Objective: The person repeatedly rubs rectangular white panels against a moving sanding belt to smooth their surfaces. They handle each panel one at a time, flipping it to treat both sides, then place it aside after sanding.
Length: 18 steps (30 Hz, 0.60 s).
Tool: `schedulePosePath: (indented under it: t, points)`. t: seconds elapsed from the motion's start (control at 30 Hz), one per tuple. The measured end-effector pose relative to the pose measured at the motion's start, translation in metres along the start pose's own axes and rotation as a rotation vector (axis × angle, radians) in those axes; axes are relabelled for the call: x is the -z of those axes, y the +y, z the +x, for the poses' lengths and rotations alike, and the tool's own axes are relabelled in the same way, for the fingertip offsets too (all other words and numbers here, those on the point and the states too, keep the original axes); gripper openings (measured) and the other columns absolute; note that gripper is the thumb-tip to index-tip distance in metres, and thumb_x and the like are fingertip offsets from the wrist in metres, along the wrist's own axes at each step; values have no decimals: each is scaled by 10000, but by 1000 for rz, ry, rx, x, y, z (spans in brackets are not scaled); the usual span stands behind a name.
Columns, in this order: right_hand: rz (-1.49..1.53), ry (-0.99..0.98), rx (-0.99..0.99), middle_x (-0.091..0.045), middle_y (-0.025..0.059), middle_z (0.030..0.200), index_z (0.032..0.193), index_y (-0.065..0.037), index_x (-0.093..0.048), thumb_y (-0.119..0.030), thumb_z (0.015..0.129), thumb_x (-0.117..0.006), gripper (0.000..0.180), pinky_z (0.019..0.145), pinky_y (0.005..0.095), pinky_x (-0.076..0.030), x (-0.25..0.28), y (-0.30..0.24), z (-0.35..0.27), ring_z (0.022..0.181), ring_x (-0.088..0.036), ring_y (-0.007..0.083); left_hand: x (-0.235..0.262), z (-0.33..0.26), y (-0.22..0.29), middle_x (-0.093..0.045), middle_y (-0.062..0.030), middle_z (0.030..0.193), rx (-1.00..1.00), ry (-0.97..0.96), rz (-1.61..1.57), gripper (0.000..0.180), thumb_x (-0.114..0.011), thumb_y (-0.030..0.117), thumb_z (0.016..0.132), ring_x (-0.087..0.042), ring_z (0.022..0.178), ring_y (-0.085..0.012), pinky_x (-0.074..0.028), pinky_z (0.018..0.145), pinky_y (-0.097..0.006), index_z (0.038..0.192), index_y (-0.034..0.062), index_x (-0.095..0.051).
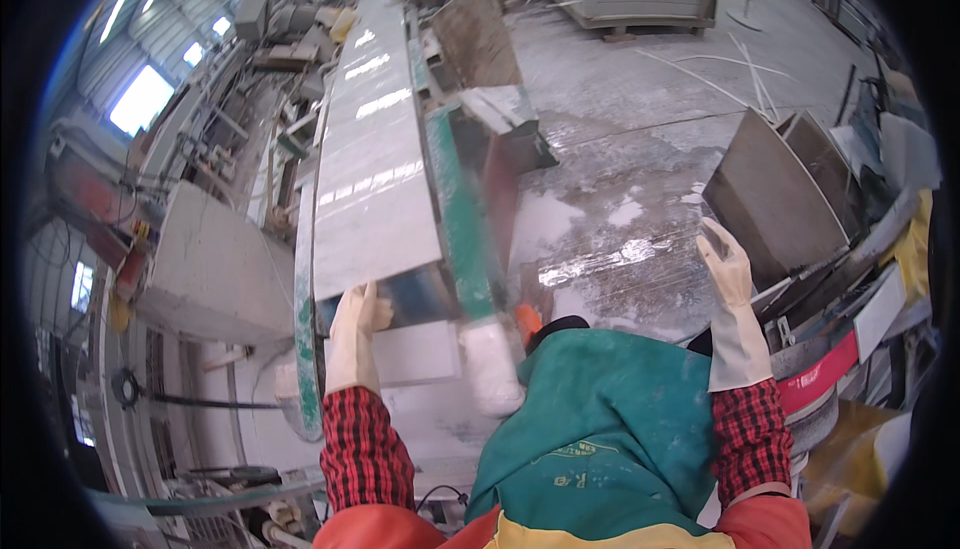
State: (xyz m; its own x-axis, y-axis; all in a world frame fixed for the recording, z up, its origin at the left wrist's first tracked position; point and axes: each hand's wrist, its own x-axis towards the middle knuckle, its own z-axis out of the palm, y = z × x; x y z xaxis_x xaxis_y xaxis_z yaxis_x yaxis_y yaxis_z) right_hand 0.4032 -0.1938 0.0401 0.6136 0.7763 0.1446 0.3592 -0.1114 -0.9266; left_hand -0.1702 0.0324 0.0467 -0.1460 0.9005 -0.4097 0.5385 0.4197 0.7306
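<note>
Long pale grey polished stone slab (pixel 375 149), frame centre-left, on green-edged machine bed (pixel 455 209). Left hand (pixel 358 321), cream rubber glove, pressed flat on near end. Right hand (pixel 728 267), open, empty, raised right. Step judged: feeding; next needs steady push.

Two gloved hands (pixel 357 321), one long pale slab (pixel 372 139), two leaning dark slabs (pixel 770 199).

Green-framed machine bed (pixel 462 219) carries long grey stone slab (pixel 375 149), lying flat
</note>
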Motion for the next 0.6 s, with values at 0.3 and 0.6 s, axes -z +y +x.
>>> schedulePosePath:
  t: [0.3, 0.6]
  points:
    - [-783, 556, 128, -620, 172, 1337, 1324, -32, -618, -248, 908, -704, 476, 1087, 385, -427, 199, 39, -17, 1266, -562, 336, -87, -30, 32, -708, -156, 1059, -921, 172, 366, 344, -619, 186, 1005, -692, 970, -252, -538, 887, -342, 1309, 29, -585]
    - [-1325, 766, -126, -605, 218, 1276, 1276, 15, -591, -355, 994, -557, 466, 1035, 477, -425, 331, 130, -109, 1210, -545, 390, -177, -25, 72, -616, -259, 1229, -1310, 169, 504, 403, -602, 45, 913, -550, 1127, -470, -449, 974, -515, 1310, -9, -564]
